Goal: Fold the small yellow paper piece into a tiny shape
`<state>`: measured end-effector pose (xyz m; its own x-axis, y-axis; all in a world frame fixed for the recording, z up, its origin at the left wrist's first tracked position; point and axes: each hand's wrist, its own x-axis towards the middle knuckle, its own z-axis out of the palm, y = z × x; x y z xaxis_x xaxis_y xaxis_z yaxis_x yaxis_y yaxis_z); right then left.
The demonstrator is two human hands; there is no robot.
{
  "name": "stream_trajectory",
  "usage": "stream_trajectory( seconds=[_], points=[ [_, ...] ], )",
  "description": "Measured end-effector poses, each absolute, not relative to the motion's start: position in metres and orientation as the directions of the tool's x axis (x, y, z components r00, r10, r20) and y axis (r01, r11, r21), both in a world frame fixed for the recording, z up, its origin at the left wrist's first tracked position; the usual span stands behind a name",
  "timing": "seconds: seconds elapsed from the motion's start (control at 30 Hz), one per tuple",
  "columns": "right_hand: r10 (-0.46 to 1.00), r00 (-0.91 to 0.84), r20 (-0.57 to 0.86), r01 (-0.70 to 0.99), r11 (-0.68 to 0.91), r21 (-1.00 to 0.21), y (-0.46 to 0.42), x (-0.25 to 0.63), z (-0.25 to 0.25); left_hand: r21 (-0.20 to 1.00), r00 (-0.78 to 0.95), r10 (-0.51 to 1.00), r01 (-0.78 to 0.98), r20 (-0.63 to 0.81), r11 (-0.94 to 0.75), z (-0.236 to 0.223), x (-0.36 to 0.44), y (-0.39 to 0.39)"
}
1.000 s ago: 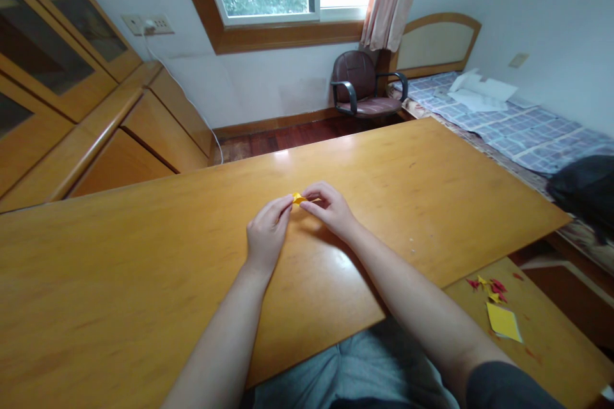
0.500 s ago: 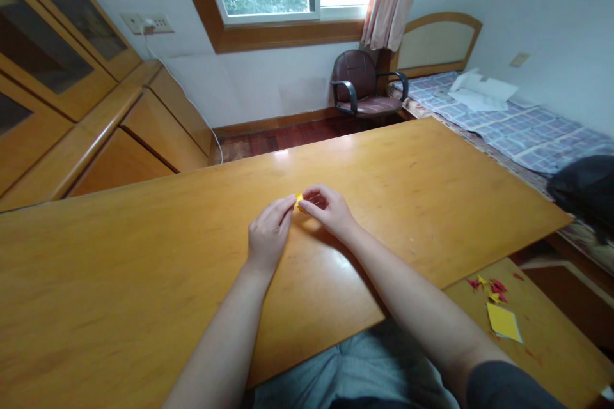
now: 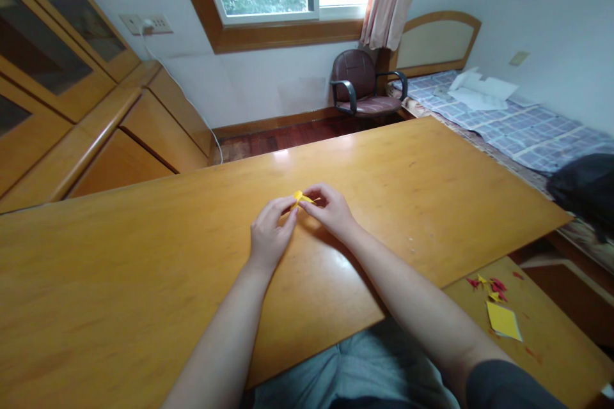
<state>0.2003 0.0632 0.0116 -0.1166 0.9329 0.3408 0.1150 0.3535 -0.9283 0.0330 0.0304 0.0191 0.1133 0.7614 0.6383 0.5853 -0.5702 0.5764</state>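
Observation:
A small piece of yellow origami paper [image 3: 298, 195], folded with pointed ends, is held between my two hands over the middle of the wooden table [image 3: 144, 281]. My left hand [image 3: 271, 230] pinches its left side between thumb and fingers. From the other side, my right hand [image 3: 330, 209] grips it with thumb and forefinger, the fingers curled. One thin yellow point shows near the right fingertips. My fingers cover part of the paper, so its full shape cannot be made out.
On a lower surface [image 3: 551, 345] at the right lie several small red and yellow folded paper figures [image 3: 496, 287] and a stack of yellow square paper [image 3: 503, 321]. A chair [image 3: 364, 86] stands beyond the table. A bed [image 3: 532, 131] with a dark bag [image 3: 588, 192] is at right.
The yellow paper has turned or spread in my fingers, and more of it shows. My left thumb has moved down and away from the left fingers. My right hand has barely moved.

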Motion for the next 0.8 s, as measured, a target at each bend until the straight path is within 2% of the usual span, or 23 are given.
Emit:
stream_trajectory(
  seconds=[0.23, 0.63, 0.8],
  points=[
    [0.891, -0.142, 0.430, 0.147, 0.449, -0.881, 0.0599, 0.2012, 0.0161, 0.641, 0.065, 0.799, 0.560, 0.598, -0.525, 0.0155, 0.0344, 0.0306],
    [0.867, -0.148, 0.475, 0.195, 0.497, -0.846, 0.0597, 0.2031, 0.0157, 0.692, -0.046, 0.810, 0.550, 0.585, -0.468, 0.0158, 0.0350, 0.0295],
    [0.860, -0.134, 0.492, 0.228, 0.510, -0.829, 0.0589, 0.2028, 0.0164, 0.692, -0.031, 0.817, 0.550, 0.576, -0.468, 0.0154, 0.0359, 0.0299]
  ],
)
